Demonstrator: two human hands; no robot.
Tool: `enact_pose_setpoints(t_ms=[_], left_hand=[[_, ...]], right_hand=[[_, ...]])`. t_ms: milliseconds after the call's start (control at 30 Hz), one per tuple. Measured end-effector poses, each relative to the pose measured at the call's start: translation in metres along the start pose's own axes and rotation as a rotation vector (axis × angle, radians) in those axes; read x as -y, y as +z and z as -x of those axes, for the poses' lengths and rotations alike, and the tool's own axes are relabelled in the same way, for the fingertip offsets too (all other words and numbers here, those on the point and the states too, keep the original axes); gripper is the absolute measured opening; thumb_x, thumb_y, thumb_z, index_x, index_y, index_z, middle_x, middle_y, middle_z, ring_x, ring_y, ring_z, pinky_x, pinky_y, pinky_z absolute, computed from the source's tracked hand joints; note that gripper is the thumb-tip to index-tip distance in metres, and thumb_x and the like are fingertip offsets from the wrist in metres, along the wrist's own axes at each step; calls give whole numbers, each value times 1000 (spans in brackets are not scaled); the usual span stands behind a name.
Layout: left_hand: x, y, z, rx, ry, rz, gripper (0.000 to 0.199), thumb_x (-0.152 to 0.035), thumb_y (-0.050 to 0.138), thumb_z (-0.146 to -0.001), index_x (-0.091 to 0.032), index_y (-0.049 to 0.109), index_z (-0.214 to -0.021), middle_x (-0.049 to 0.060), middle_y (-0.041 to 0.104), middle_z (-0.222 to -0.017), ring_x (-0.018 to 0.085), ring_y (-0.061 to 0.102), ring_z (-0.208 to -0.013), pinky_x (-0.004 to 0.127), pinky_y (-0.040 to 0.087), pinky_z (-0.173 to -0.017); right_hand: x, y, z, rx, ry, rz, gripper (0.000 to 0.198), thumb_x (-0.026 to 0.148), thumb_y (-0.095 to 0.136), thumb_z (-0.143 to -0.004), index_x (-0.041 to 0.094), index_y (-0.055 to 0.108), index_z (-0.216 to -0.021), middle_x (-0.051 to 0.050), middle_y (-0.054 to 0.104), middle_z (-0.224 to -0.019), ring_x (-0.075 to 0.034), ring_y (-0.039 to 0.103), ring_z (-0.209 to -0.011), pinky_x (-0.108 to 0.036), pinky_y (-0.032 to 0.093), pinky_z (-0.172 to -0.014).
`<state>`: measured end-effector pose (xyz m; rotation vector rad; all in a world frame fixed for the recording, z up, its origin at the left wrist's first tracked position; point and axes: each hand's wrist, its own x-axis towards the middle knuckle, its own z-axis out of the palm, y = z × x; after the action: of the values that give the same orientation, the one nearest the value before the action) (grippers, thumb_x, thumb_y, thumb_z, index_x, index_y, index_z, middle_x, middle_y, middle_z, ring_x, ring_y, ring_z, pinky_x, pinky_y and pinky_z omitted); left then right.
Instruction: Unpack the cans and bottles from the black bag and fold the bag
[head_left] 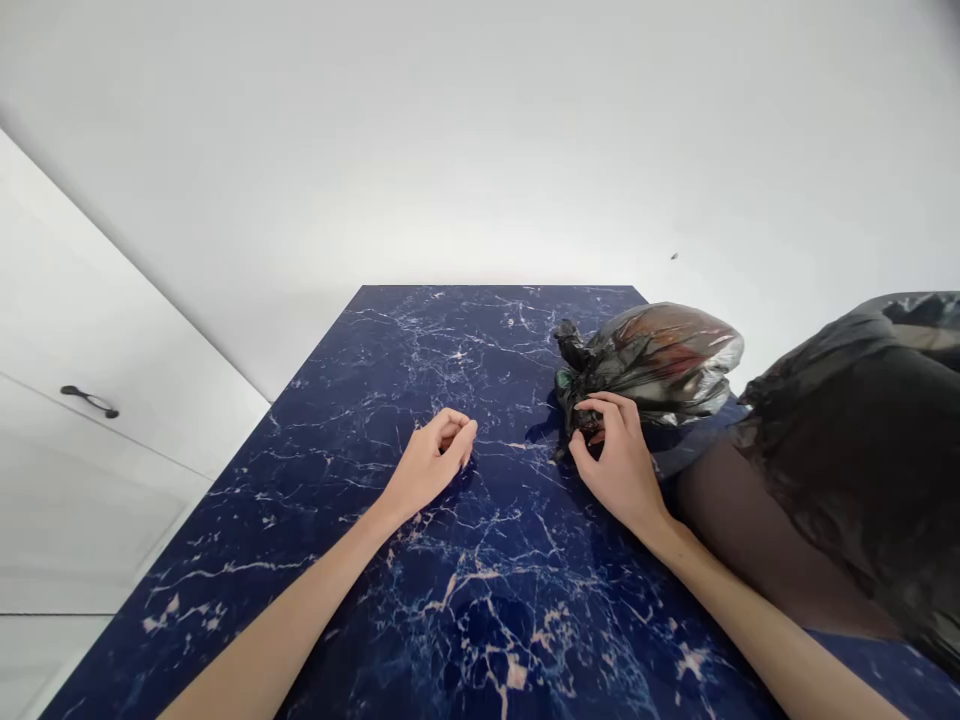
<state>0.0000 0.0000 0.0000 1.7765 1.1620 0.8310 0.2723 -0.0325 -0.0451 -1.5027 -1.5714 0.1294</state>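
Note:
A filled black plastic bag (660, 355), see-through in places, lies at the right edge of the blue marble-patterned table (457, 380). Its knotted, bunched end points left, and reddish and pale contents show through the film. My right hand (616, 460) has its thumb and fingers curled around the loose plastic at the bag's near left side. Near the middle of the table rests my left hand (439, 455), its fingers curled in and the thumb against them. I see nothing in it, and it is apart from the bag.
At the right stands a brown bin (750, 540) lined with a large black bag (862, 430), close to my right forearm. White cabinet doors with a black handle (90, 402) are on the left. A white wall (480, 150) rises behind the table.

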Motion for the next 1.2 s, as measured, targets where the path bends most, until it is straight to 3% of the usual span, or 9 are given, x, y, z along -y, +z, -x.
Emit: enact_pose_setpoints(t_ms=[433,633,733,867,1033,1200], left_hand=[[2,1,1,4,21,-59,34,-53,51,-109,-24,57,-94,-5,61,-68,14,52,-59,30,41,-64],[-1,3,2,-13,45,-105,29,-50,51,-109,-24,58,-96,-4,61,-71,15,53,-62,31,40,-64],[0,6,5,-45,143,-158,17,-42,58,-105,-25,55,-107,-3,61,-80,16,55,-67,30,44,-66],[4,10,10,-69,339,-295,31,-28,67,-96,-25,49,-122,-2,62,-93,16,60,-74,30,49,-72],[1,10,12,-67,494,-420,6,-20,58,-101,-25,55,-104,-2,58,-88,15,59,-74,28,48,-72],[-1,10,11,-119,501,-435,8,-17,53,-101,-24,56,-100,-3,57,-81,15,57,-70,29,47,-72]], right_hand=[[19,-3,6,251,-258,-180,38,9,57,-96,25,56,-131,-10,60,-125,-22,69,-98,-42,60,-94],[37,-3,19,300,-278,-222,37,8,55,-98,26,54,-130,-9,59,-123,-22,68,-101,-41,60,-93],[51,-3,27,324,-298,-267,37,9,55,-100,27,53,-132,-9,59,-121,-23,67,-106,-41,59,-94],[64,-6,34,344,-325,-335,39,8,54,-100,26,52,-134,-9,60,-121,-23,66,-109,-39,58,-94],[66,-7,36,304,-336,-357,38,9,56,-99,26,53,-133,-8,60,-118,-23,65,-107,-38,58,-92],[66,-11,34,269,-320,-319,29,17,61,-102,26,54,-129,-7,61,-110,-23,65,-98,-38,58,-86]])
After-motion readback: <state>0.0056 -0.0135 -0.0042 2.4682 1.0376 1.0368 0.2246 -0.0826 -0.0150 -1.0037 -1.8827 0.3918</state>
